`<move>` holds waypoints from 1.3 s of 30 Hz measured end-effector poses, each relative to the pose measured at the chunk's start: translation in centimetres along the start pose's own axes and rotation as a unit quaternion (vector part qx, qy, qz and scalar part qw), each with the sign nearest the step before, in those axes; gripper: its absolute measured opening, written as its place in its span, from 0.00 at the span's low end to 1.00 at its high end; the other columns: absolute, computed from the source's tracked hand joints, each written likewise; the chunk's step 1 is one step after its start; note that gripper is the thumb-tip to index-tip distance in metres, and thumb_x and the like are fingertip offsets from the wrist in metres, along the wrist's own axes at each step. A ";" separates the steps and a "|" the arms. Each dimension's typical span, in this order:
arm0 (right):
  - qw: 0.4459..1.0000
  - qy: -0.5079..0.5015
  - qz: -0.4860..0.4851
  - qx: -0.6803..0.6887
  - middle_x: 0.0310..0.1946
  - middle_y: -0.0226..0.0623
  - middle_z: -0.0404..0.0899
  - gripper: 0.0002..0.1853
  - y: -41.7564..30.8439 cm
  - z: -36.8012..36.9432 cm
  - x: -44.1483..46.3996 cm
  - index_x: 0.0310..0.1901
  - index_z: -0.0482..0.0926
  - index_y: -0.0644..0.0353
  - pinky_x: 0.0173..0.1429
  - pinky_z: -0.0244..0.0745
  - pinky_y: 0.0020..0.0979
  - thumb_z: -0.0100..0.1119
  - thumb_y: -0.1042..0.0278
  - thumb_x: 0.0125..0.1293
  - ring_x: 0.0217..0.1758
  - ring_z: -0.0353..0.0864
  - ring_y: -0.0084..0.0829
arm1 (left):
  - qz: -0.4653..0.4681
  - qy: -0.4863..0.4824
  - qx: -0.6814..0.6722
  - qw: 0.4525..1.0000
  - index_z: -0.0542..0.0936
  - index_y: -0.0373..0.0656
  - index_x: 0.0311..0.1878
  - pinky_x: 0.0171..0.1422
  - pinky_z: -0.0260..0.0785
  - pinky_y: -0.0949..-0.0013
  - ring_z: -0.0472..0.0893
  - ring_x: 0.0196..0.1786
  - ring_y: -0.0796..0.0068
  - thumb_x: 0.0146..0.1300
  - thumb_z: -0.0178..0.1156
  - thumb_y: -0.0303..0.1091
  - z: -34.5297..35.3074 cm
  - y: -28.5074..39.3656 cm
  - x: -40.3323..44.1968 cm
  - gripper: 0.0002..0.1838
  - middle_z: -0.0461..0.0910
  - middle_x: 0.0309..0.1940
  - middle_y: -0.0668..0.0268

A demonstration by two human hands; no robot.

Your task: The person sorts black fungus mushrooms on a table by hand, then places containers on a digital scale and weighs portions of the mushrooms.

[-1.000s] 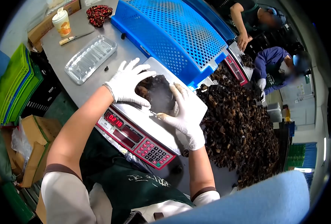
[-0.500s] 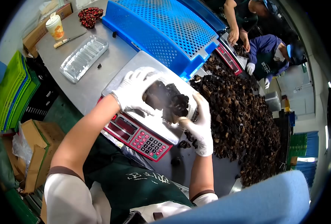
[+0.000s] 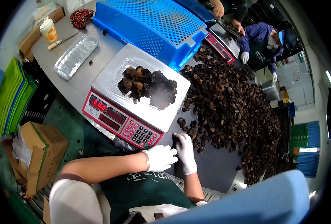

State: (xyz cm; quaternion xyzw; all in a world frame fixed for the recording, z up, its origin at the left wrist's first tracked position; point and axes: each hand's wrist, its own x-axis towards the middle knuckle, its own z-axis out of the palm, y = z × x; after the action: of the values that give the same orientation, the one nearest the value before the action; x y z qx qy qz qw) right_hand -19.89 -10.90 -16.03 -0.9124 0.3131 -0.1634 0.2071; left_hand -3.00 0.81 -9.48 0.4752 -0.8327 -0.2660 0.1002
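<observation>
Dark wood ear mushrooms [image 3: 139,80] lie in a clear plastic tray [image 3: 115,69] on the steel pan of a red-edged digital scale [image 3: 109,119]. Its lit display reads about 0.160. In front of the scale, my white-gloved left hand [image 3: 161,157] is held low with its fingers loosely stretched toward the right hand. My right hand [image 3: 186,153], gloved as well, is beside it over the table edge, fingers bent down. A dark piece, seemingly a wood ear mushroom [image 3: 176,141], shows at its fingertips, partly hidden.
A large heap of wood ear mushrooms [image 3: 232,108] covers the right side. Behind the scale stands a blue perforated crate [image 3: 150,33]. An unfilled clear tray [image 3: 76,56], a knife [image 3: 61,41] and a cup [image 3: 48,30] are at left. Two co-workers stand beyond another scale [image 3: 219,46].
Both hands have left the tray of mushrooms and come down toward my body, in front of the scale. The tray stays on the pan, and the display now shows lit digits.
</observation>
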 end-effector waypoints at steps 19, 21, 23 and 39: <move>0.972 0.148 -0.051 0.174 0.47 0.44 0.76 0.15 -9.1 -6.3 11.1 0.49 0.77 0.63 0.56 0.73 0.32 0.50 0.87 0.62 0.51 0.77 0.40 | -0.035 0.432 0.002 0.901 0.80 0.40 0.42 0.52 0.74 0.59 0.80 0.46 0.57 0.59 0.56 0.24 -7.9 -3.6 -4.6 0.08 0.79 0.42 0.56; 0.975 0.137 -0.118 0.129 0.49 0.47 0.74 0.16 -11.1 -5.7 13.4 0.51 0.77 0.62 0.57 0.73 0.35 0.52 0.86 0.62 0.52 0.77 0.43 | -0.085 0.492 -0.016 0.866 0.80 0.40 0.43 0.54 0.73 0.59 0.80 0.45 0.55 0.59 0.57 0.24 -11.1 -6.8 -6.4 0.09 0.80 0.41 0.57; 0.973 0.127 -0.162 0.108 0.51 0.49 0.73 0.18 -13.0 -4.5 15.6 0.53 0.76 0.62 0.58 0.72 0.37 0.54 0.86 0.61 0.54 0.76 0.47 | -0.105 0.536 -0.012 0.838 0.80 0.41 0.45 0.55 0.72 0.57 0.80 0.46 0.53 0.59 0.58 0.25 -12.9 -9.8 -7.4 0.11 0.81 0.42 0.56; 0.984 0.124 -0.018 0.125 0.60 0.46 0.73 0.25 -8.1 -6.4 13.8 0.60 0.74 0.63 0.69 0.67 0.38 0.59 0.80 0.58 0.63 0.73 0.42 | -0.208 0.594 -0.102 0.771 0.81 0.40 0.50 0.62 0.68 0.67 0.79 0.52 0.70 0.67 0.52 0.23 -14.8 -17.2 -12.8 0.12 0.81 0.46 0.61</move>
State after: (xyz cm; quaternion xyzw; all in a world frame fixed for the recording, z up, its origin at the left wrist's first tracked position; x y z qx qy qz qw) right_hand -8.21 -15.66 -4.27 -0.8575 0.2972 -0.3164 0.2760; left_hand 22.66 -0.54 -5.23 0.6870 -0.4564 -0.0283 0.5648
